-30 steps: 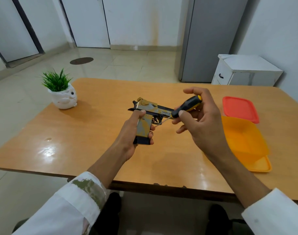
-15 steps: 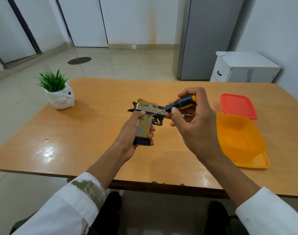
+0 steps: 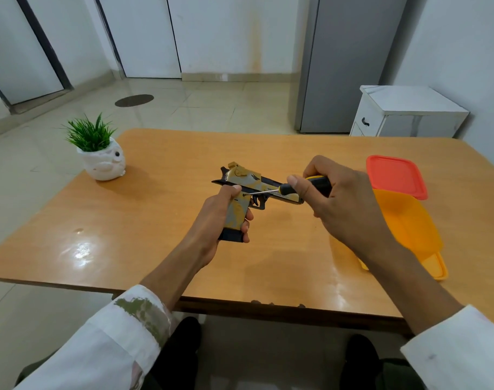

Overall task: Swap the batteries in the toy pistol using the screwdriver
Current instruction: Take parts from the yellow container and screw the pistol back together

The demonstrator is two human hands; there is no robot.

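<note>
A yellow, grey and black toy pistol (image 3: 247, 182) is held above the middle of the wooden table (image 3: 144, 220), barrel pointing right. My left hand (image 3: 216, 218) grips its handle from the left. My right hand (image 3: 344, 202) holds a screwdriver (image 3: 289, 189) with a black and yellow handle, lying nearly level. The thin metal tip touches the pistol's side just above the grip, next to my left thumb. Most of the screwdriver handle is hidden in my right fist. No batteries are in view.
An orange plastic box (image 3: 406, 229) stands at the right with a red lid (image 3: 394, 175) behind it. A white owl pot with a green plant (image 3: 101, 156) sits at the table's far left. A white cabinet (image 3: 403, 114) stands beyond the table.
My right hand has swung the screwdriver down from a tilted pose to nearly level and brought its tip leftward onto the pistol's side. My left hand kept its grip on the handle.
</note>
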